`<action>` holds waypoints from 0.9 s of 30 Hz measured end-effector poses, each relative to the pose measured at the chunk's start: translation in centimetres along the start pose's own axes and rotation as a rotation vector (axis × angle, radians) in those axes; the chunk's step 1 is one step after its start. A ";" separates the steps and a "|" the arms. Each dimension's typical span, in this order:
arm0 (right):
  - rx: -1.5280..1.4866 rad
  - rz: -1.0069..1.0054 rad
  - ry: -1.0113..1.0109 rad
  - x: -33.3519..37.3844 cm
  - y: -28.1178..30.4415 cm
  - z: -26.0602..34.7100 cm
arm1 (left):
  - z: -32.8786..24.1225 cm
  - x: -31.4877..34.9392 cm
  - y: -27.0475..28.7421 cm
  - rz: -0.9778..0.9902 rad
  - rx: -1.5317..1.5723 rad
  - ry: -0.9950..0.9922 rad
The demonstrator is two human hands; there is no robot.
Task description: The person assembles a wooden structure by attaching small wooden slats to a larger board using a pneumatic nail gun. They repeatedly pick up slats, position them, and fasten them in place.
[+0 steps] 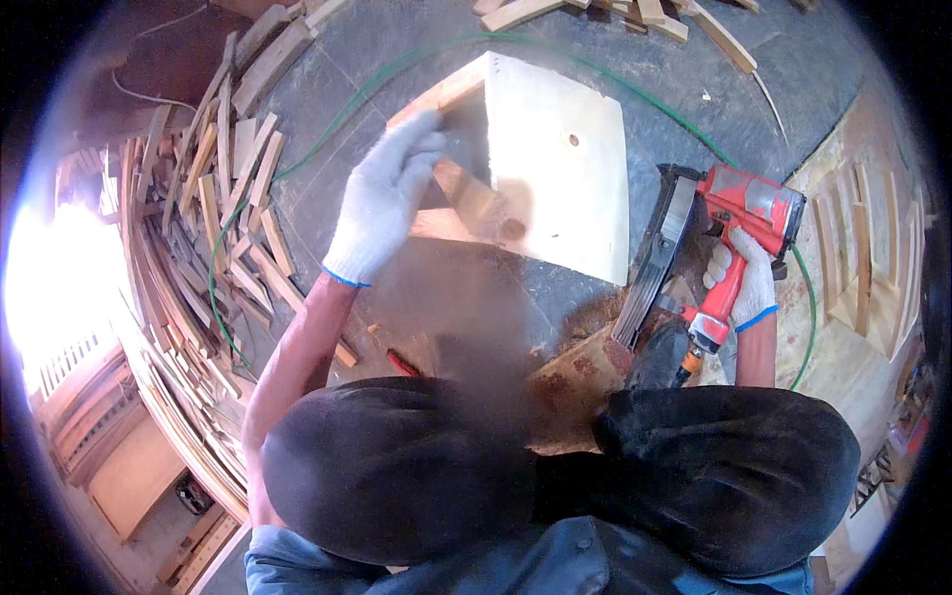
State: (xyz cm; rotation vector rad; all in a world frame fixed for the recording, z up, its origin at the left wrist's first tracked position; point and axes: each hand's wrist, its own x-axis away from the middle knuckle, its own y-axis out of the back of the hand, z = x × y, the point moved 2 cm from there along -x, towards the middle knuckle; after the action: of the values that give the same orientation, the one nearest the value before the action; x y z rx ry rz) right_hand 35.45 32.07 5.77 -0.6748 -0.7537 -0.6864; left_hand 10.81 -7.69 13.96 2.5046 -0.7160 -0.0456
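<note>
My left hand [382, 198], in a white knitted glove with a blue cuff, is at the left side of a pale wooden box frame [560, 159]. Its fingers bend over the end of the frame's upper strip, and the fingertips are partly hidden. A flat board with knots covers the frame's right part. Inside the open left part, a short wood block [466, 198] lies slanting, close to my fingers. My right hand [751, 273], gloved alike, is wrapped round the handle of a red nail gun [739, 198]. The gun's long dark magazine points toward my knees, beside the board.
Scrap wood strips [238, 198] are heaped on the left, with more offcuts [635, 15] at the far edge. A green air hose [654, 99] curves across the grey floor behind the frame. Slatted wooden pieces [858, 238] lie at right. My knees [397, 466] are close below.
</note>
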 end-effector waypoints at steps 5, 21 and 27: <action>-0.010 0.023 -0.017 -0.4 0.1 -0.2 | 0.6 2.1 -0.8 0.271 -0.407 -0.202; 0.013 0.120 0.051 0.6 -0.3 -0.3 | 1.9 -0.9 1.8 0.094 -0.687 -0.381; 0.017 0.256 0.110 3.3 -4.3 0.9 | 4.3 -0.2 0.9 0.035 -0.632 -0.235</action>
State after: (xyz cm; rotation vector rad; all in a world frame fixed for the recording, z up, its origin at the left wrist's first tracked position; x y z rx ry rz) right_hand 33.70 29.19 10.12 -0.6976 -0.5590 -0.4777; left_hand 9.49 -10.29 10.74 1.8954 -0.7027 -0.4828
